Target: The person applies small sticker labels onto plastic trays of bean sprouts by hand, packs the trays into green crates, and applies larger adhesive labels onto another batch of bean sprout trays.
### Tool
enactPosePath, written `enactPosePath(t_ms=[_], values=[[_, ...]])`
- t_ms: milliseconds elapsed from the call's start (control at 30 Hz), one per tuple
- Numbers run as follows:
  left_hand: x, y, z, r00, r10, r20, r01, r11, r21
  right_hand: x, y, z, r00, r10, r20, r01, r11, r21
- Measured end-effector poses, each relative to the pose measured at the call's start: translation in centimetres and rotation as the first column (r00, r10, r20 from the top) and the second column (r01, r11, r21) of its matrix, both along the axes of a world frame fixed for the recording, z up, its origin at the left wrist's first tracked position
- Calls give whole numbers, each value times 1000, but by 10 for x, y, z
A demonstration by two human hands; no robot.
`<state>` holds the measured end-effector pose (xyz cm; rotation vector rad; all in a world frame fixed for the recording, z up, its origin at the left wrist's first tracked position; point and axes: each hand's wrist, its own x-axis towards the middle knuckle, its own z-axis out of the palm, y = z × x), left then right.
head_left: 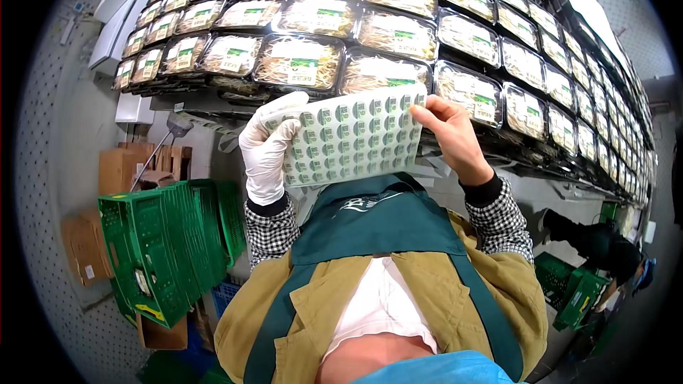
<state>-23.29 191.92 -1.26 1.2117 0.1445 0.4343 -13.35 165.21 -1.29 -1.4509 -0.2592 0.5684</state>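
Note:
A sheet of stickers (352, 135), printed with rows of small green-and-white labels, is held up in front of my apron. My left hand (267, 146), in a white glove, grips its left edge with the thumb on the front. At the upper right corner, my bare right hand (455, 135) pinches the sheet between thumb and fingers. Just beyond the sheet lie clear-lidded trays of bean sprouts (299, 64) with green-and-white labels. The sheet's upper edge overlaps the front of another sprout tray (388, 67).
Many rows of packed trays (469, 35) cover the table ahead and to the right. Green crates (149, 249) and cardboard boxes (85, 245) stand at the left. Another person (605, 249) bends beside green crates (580, 295) at the right.

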Motion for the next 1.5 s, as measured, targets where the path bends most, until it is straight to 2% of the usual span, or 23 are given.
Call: enactPosePath(t_ms=[67,100,133,233,300,467,500,567,600,700,833,867,933,1000,1100,1133,1167,1233,1267,1300,1367,1433,1500], values=[[-6,4,-3,999,40,25,-42,996,78,5,6,-5,998,-31,53,28,998,55],[-9,6,-6,998,60,35,-63,991,117,6,11,-5,984,-65,166,52,996,78],[-10,8,-11,989,93,112,-119,960,254,5,17,-5,957,-101,273,75,992,106],[-16,8,-14,956,232,178,-285,873,396,-4,28,4,925,-118,361,44,977,209],[-21,4,-12,921,343,184,-389,800,457,-10,29,7,968,-60,243,0,971,237],[-25,-2,-19,867,424,262,-498,712,496,16,20,10,968,58,245,-51,998,-36],[-26,-2,-19,863,423,276,-504,696,512,32,15,2,935,113,335,-101,993,-55],[-22,-4,-12,874,385,295,-485,721,495,45,19,31,771,223,596,-175,975,-139],[-21,-6,-7,883,359,303,-469,721,511,48,15,46,743,358,566,-249,932,-263],[-12,-8,-7,904,285,318,-413,776,476,58,17,70,534,625,570,-344,776,-529],[-6,-9,-8,931,236,278,-335,852,401,60,16,76,488,679,548,-402,733,-549],[-4,-9,-8,939,218,265,-311,868,387,58,15,73,500,648,575,-400,761,-510],[-1,-10,-6,959,174,224,-242,915,324,55,12,73,496,604,624,-311,795,-521],[4,-10,-9,965,155,211,-222,912,346,50,9,72,528,579,621,-259,807,-531],[9,-7,-10,985,148,88,-169,928,331,46,9,60,373,485,791,-94,868,-488],[11,-7,-10,989,141,32,-144,939,313,50,9,52,193,468,862,-32,881,-472],[14,-8,-11,983,158,-91,-129,956,265,49,6,48,97,477,874,-14,878,-478],[20,-4,-17,972,155,-179,-103,957,272,47,-3,53,441,403,802,-178,915,-362],[22,-4,-18,964,183,-196,-138,965,221,63,-15,44,672,224,706,-65,967,-246],[21,-5,-14,959,203,-199,-164,967,197,89,-32,26,837,17,547,79,985,-151],[19,2,-27,955,232,-183,-199,963,181,148,-56,-6,870,-338,359,377,925,-44],[22,1,-32,968,208,-142,-184,969,166,208,-90,-75,804,-393,447,509,843,-175],[25,-2,-29,974,185,-133,-161,972,170,217,-83,-82,681,-296,670,636,693,-340]])
